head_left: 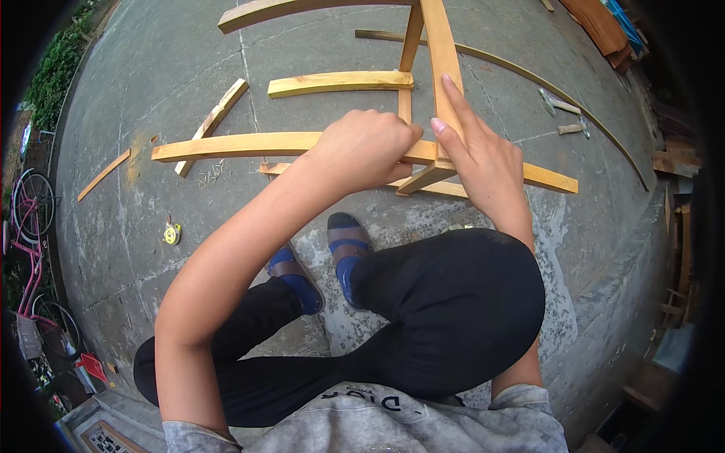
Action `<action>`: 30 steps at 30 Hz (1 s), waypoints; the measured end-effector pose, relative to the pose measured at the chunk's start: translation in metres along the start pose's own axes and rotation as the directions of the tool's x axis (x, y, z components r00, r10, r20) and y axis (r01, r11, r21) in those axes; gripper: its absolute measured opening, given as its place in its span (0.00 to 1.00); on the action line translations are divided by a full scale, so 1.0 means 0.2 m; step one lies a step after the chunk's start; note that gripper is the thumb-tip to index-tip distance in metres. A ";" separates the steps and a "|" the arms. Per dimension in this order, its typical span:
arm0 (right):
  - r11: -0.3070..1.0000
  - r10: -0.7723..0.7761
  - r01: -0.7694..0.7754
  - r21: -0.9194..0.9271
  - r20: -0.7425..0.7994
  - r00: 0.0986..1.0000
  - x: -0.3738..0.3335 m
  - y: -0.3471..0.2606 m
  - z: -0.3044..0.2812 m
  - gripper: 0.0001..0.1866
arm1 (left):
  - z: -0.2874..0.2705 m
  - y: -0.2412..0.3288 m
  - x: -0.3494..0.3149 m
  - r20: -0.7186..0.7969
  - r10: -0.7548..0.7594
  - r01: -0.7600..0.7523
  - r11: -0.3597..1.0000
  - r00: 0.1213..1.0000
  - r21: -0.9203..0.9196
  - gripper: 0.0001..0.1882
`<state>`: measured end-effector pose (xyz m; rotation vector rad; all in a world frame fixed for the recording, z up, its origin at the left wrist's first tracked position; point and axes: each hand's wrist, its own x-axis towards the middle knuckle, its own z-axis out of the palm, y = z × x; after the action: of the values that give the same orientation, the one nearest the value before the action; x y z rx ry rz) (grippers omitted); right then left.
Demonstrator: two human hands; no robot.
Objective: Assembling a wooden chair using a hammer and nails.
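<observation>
A wooden frame of joined light-brown bars stands in front of me, with an upright plank (442,60) on its right. My left hand (364,151) is closed around a long wooden bar (242,143) that runs across the frame, close to the joint. At that joint my right hand (483,166) lies against the plank, thumb and index finger stretched out along the wood. Its other fingers are mostly hidden. Past the right hand, a bar end (551,178) sticks out. A shorter bar (340,82) lies behind the long one.
A loose wood piece (219,113) and a thin strip (104,175) lie on the concrete at left, near a yellow tape measure (172,232). Two hammers (559,103) (572,129) rest at right, inside a long curved-looking strip (529,74). A pink bicycle (34,264) stands far left.
</observation>
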<state>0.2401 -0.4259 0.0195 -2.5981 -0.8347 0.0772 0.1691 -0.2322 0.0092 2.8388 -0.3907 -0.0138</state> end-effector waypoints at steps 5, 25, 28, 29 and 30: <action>1.000 -0.006 0.006 -0.002 -0.038 0.999 0.01 0.04 0.00 0.41 | -0.16 -0.03 -0.03 0.127 0.008 0.006 0.994 0.992 -0.108 0.25; 0.956 0.150 -0.166 0.241 0.083 0.985 0.09 -0.05 -0.01 0.23 | -0.19 -1.66 0.35 -0.287 -0.400 0.492 0.677 0.870 0.548 0.56; 0.920 0.192 -0.204 0.334 0.070 0.979 0.08 -0.04 0.01 0.22 | -0.25 -1.71 0.36 -0.300 -0.393 0.492 0.749 0.869 0.444 0.32; 0.896 0.214 -0.227 0.381 0.077 0.974 0.09 -0.05 0.01 0.22 | -0.25 -1.70 0.34 -0.364 -0.347 0.487 0.757 0.864 0.436 0.23; 0.897 0.211 -0.227 0.379 0.082 0.974 0.09 -0.04 0.01 0.22 | -0.25 -1.70 0.33 -0.362 -0.353 0.491 0.756 0.863 0.433 0.23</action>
<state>0.2501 -0.4083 0.0231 -2.3053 -0.4745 0.3255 0.3238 0.0785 -0.0333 3.3237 0.3890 0.4342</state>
